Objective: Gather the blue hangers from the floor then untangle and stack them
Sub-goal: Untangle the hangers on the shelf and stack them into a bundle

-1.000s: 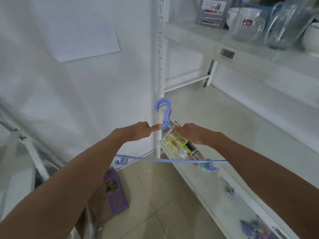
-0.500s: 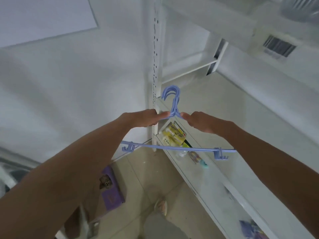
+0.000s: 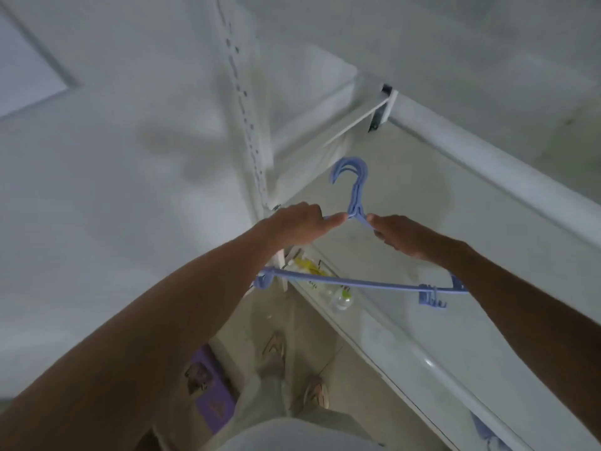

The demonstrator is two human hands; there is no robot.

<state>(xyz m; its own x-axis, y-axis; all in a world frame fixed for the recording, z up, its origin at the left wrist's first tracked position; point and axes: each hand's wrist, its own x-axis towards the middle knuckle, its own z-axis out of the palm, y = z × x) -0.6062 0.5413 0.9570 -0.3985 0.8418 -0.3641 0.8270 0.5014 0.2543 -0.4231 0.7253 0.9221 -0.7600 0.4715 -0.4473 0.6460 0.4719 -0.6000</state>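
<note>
A bundle of blue hangers (image 3: 353, 190) is held up in front of me, hooks overlapping and pointing up, in front of a white shelf. My left hand (image 3: 297, 224) pinches the left shoulder just below the hooks. My right hand (image 3: 403, 236) grips the right shoulder on the other side. The hangers' bottom bar (image 3: 357, 283) runs below my wrists, with small clips at both ends. How many hangers are in the bundle is hard to tell.
A white shelving unit (image 3: 487, 164) fills the right side, its slotted upright (image 3: 247, 125) behind the hangers. Small packets and a bottle (image 3: 340, 299) lie on the bottom shelf. A purple box (image 3: 213, 395) sits on the tiled floor beside my feet (image 3: 315, 390).
My view has tilted down, so my legs and feet now show and the upper shelf with glassware has left the frame. Both hands keep the same hold on the hangers.
</note>
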